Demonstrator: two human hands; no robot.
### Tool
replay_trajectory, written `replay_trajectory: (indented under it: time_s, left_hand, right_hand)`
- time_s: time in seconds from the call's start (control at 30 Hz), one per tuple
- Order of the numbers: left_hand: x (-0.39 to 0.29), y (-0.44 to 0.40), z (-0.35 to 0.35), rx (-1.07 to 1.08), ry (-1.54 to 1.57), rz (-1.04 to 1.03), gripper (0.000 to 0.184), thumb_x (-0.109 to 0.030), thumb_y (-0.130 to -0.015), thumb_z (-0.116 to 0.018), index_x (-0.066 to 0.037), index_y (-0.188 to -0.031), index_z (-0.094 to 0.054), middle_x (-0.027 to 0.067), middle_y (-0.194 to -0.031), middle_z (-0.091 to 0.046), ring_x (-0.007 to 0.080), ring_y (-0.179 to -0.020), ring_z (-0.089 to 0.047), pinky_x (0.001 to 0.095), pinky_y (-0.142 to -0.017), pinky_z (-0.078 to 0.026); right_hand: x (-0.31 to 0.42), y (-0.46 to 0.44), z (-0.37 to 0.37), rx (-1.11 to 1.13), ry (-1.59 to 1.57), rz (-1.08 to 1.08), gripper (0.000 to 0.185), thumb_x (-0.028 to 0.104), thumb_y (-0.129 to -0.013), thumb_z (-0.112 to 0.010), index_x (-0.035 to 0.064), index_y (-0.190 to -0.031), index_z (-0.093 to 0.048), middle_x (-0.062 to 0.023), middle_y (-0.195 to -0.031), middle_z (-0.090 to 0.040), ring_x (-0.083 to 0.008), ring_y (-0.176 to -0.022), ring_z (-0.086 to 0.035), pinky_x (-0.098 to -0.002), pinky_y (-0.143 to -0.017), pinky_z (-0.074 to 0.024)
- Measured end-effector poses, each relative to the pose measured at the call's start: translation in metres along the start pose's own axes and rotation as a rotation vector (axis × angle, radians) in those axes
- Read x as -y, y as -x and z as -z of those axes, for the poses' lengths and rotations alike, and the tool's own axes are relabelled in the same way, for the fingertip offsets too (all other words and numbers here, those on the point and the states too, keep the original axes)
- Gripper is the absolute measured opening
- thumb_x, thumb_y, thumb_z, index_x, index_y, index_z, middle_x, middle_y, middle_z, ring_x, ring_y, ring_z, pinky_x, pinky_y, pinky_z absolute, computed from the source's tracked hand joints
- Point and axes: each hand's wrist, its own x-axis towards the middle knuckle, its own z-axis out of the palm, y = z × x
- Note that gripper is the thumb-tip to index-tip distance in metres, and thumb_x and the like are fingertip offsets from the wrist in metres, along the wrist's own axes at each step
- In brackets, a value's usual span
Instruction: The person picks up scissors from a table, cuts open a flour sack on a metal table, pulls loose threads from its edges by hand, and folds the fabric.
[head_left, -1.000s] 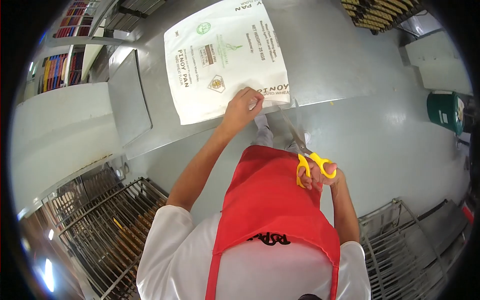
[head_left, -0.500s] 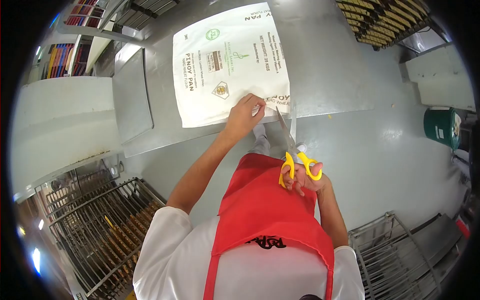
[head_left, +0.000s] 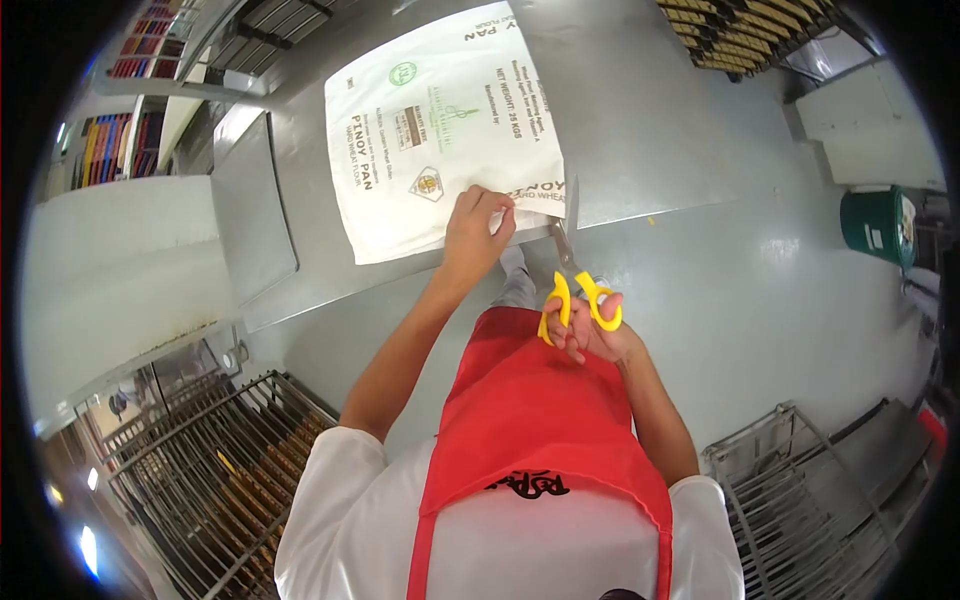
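Observation:
A white printed flour sack (head_left: pixel 450 120) lies flat on a metal table (head_left: pixel 640 150), its near edge at the table's front. My left hand (head_left: pixel 478 228) pinches that near edge close to the right corner. Yellow-handled scissors (head_left: pixel 566 262) are in my right hand (head_left: pixel 590 328), fingers and thumb through the loops. Their blades stand apart at the sack's near right corner, one seeming to pass under the sack and the other above or beside it.
A metal rack (head_left: pixel 210 480) with trays stands at the lower left, another rack (head_left: pixel 800 500) at the lower right. A green bin (head_left: pixel 876 228) is on the floor at the right. Beside the table on the left is a white surface (head_left: pixel 130 260).
My right hand has moved forward and left, bringing the open scissor blades onto the sack's corner. My left hand keeps its pinch on the edge. The whole view has shifted slightly.

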Motion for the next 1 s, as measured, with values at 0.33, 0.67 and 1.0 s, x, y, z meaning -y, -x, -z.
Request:
replay_trajectory:
  time_s: [0.33,0.67,1.0]
  left_hand:
    - [-0.032,0.041,-0.039,0.373,1.728,1.261,0.069,-0.064,-0.09,-0.058,0.0,-0.117,-0.058,0.0084,-0.108,-0.062,0.0195,-0.096,-0.06,0.0342,-0.086,-0.05]
    - [-0.014,0.006,-0.082,0.088,1.767,1.205,0.044,-0.042,-0.092,-0.068,-0.007,-0.118,-0.059,0.0067,-0.105,-0.064,0.0187,-0.095,-0.061,0.0331,-0.084,-0.052]
    - [-0.026,-0.001,-0.066,0.078,1.661,1.251,0.032,-0.028,-0.091,-0.072,-0.009,-0.113,-0.06,0.0046,-0.096,-0.066,0.0168,-0.083,-0.061,0.0304,-0.072,-0.052]
  right_hand:
    - [-0.004,-0.019,-0.004,0.03,-0.109,0.155,0.113,0.096,-0.062,-0.036,0.0099,-0.133,-0.05,-0.0018,-0.09,-0.05,-0.014,-0.085,-0.056,-0.024,-0.054,-0.0465]
    - [0.001,-0.019,-0.024,-0.035,-0.062,0.147,0.111,0.097,-0.062,-0.032,0.0096,-0.128,-0.05,-0.0012,-0.089,-0.049,-0.0134,-0.083,-0.054,-0.023,-0.053,-0.0423]
    - [0.013,-0.03,-0.031,-0.129,-0.051,0.198,0.102,0.095,-0.073,-0.02,0.0095,-0.119,-0.051,-0.0002,-0.087,-0.046,-0.014,-0.081,-0.052,-0.0244,-0.054,-0.0388]
